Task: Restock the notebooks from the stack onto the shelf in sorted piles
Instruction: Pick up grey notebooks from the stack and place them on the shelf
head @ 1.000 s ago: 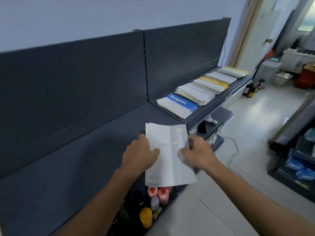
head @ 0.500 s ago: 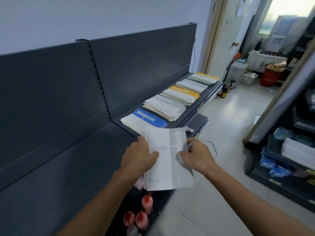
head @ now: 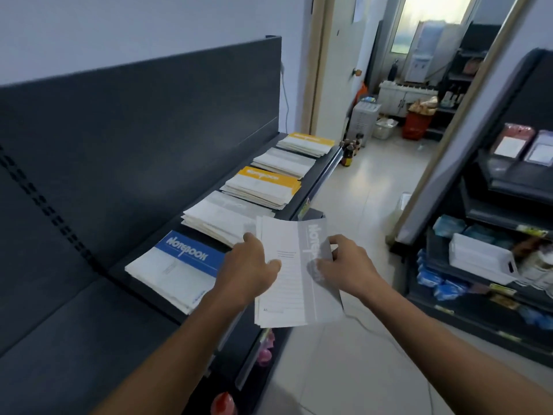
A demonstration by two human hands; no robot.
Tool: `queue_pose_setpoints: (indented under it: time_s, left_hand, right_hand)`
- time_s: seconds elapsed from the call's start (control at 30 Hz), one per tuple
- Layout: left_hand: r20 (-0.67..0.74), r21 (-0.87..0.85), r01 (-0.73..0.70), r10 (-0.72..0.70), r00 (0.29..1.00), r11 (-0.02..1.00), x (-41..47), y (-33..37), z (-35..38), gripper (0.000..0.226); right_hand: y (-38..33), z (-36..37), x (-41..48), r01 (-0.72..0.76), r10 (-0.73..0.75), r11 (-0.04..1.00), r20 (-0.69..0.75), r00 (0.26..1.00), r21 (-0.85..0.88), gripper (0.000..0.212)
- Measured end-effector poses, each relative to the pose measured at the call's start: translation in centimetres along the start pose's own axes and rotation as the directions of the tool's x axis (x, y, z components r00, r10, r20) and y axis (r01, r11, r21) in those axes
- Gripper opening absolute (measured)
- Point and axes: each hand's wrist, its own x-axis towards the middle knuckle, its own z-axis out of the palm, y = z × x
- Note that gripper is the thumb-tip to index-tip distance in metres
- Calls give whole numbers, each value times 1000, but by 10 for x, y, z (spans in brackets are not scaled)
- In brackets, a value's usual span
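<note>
The left grip [head: 251, 265] and right grip [head: 350, 265] both pinch a grey notebook [head: 287, 295] by its sides to keep it flat, likely for the grey pile [head: 215, 217] just ahead.

The dark shelf [head: 324, 163] runs diagonally across the frame centre. Five notebook piles lie on it in a row: blue-banded pile [head: 176, 268], grey-banded pile [head: 218, 218], yellow-banded pile [head: 263, 187], white pile [head: 282, 161], second yellow-banded pile [head: 306, 143].

The dark grey metal shelf [head: 74, 324] is looking matt; the grey-banded white paper notebook [head: 291, 295] is showing a faintly glossy cover; the pale floor tiles [head: 374, 190] are gleaming.
</note>
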Motion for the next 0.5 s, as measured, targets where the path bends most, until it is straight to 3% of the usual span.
queue_pose_setpoints:
  time_s: [0.3, 0.5]
  left_hand:
    - [-39, -6, 24, -24, 999, 1000, 98, 97, 43, 64]
    - [-88, 41, 55, -51, 995, 998, 155, 165, 66, 61]
  right_hand:
    - [54, -71, 117, 14, -17, 998, 49, 999, 68, 42]
    - [88, -116, 194, 52, -57, 996, 69, 996, 68, 44]
